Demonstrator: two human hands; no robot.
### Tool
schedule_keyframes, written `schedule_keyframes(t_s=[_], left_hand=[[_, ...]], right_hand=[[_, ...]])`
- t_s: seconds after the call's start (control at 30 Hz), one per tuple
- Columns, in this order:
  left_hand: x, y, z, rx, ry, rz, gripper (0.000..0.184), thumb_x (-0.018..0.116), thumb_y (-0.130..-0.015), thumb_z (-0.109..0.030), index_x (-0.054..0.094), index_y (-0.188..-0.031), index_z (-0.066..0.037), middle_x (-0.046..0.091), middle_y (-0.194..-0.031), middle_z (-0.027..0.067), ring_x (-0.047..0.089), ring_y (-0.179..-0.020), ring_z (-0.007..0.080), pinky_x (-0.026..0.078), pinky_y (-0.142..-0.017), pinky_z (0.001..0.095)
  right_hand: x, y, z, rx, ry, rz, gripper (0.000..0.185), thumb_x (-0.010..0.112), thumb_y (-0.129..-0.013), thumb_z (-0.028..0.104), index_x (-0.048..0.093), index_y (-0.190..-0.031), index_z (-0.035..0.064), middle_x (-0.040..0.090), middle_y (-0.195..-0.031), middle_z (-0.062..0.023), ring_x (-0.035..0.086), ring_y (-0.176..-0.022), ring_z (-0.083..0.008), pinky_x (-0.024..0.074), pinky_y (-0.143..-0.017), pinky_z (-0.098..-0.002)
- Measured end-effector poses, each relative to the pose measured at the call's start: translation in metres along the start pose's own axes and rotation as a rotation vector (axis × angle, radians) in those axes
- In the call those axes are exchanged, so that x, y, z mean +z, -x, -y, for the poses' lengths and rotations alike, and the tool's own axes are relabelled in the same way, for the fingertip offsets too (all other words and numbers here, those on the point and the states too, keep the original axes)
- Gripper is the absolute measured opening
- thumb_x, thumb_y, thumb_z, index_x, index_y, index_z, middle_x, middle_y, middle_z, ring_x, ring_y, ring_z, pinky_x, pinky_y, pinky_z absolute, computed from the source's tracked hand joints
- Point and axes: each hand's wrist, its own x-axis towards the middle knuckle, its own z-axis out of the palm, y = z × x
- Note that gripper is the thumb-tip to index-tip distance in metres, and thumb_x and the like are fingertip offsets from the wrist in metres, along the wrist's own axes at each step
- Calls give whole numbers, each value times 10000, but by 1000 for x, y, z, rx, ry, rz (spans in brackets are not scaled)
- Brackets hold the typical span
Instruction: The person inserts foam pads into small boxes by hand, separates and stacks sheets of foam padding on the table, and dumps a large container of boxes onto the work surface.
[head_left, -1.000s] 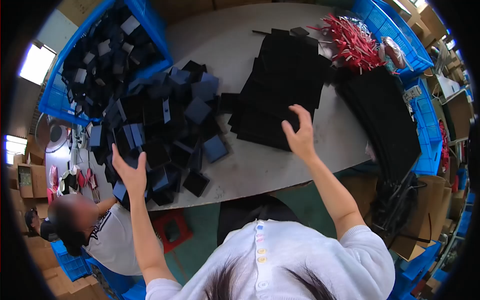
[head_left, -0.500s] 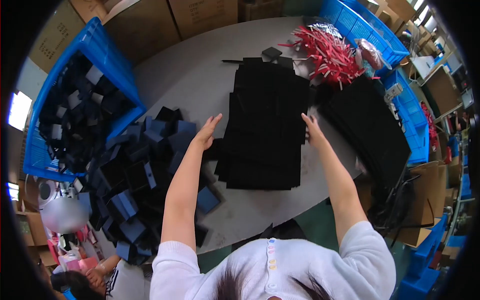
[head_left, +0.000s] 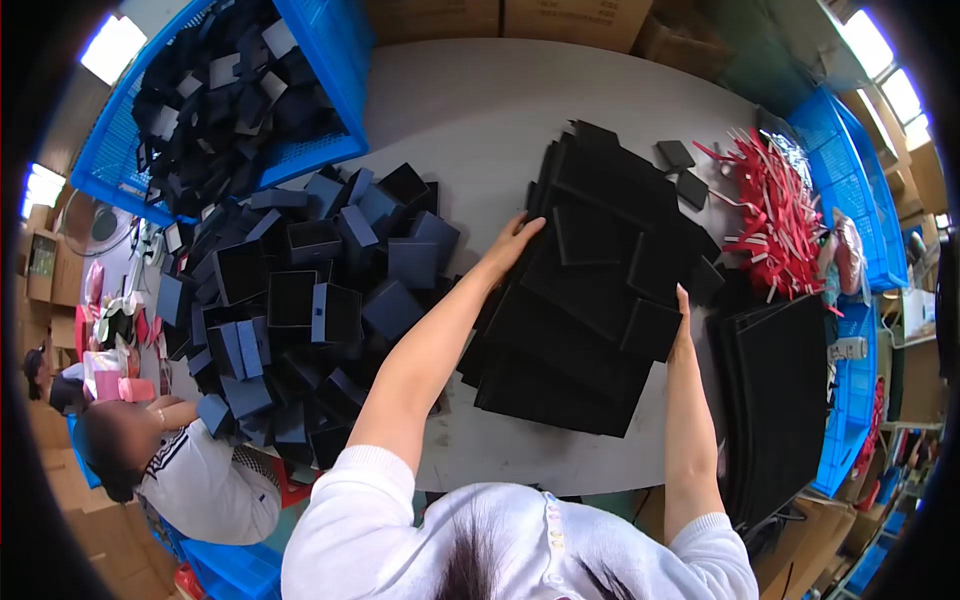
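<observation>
A stack of black flat sheets (head_left: 570, 300) lies askew on the grey table (head_left: 460, 90), with several small black pieces on top. My left hand (head_left: 515, 240) is at the stack's left edge, its thumb over the top and its other fingers partly hidden. At the right edge, my right hand (head_left: 682, 325) presses against the sheets, fingers pointing up along the side. Both hands appear to grip the stack between them. Left of it is a heap of small dark blue and black boxes (head_left: 290, 300).
A blue crate (head_left: 335, 60) of boxes stands at the back left. Red and white ribbons (head_left: 770, 215) lie on the right, near more blue crates (head_left: 860, 190). Another black stack (head_left: 775, 390) sits at the right edge. A seated person (head_left: 205, 480) is at the lower left.
Both hands have come in from either side onto the black stack. The stack now sits tilted, and small black pieces show on its top. The camera view has also shifted.
</observation>
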Motion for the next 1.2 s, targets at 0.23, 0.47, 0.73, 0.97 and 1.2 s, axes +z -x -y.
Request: schedule_keyframes(t_s=[0.23,0.47,0.73,0.97,1.2], left_hand=[[-85,95,-44,281,-24,-395,712,539,-888,-448,343,-1433,-35,362,-1461,169,314,-1368,278,231,-1112,360],[-170,164,-78,90,249,-780,628,430,-961,-501,425,-1394,-46,468,-1392,90,415,-1289,214,309,-1071,319],[-48,128,-117,283,-1834,-650,676,538,-862,-541,339,-1448,-269,251,-1524,87,182,-1387,431,201,-1001,718],[-53,101,-110,212,-2058,-606,699,556,-848,-535,303,-1460,-314,236,-1535,32,144,-1409,402,176,-997,743],[-34,102,-120,39,-2018,-572,715,565,-841,-538,298,-1465,-313,189,-1552,31,92,-1415,420,121,-998,760]], right_hand=[[133,-10,40,150,99,283,632,616,-796,560,614,-1194,69,650,-1136,-85,619,-1009,-222,481,-899,-345],[283,-61,2,272,136,710,563,618,-809,507,630,-1172,77,660,-1094,-55,617,-975,-207,472,-899,-341],[307,-69,10,131,74,675,603,561,-864,519,568,-1244,51,588,-1237,-124,530,-1170,-263,422,-985,-370],[37,-144,83,-1043,1403,-538,640,690,-712,464,568,-1200,68,553,-1239,-159,454,-1200,-343,377,-989,-491],[-109,-109,105,-249,1560,-981,786,555,-764,645,482,-1301,75,380,-1371,-217,324,-1277,-434,262,-968,-701]])
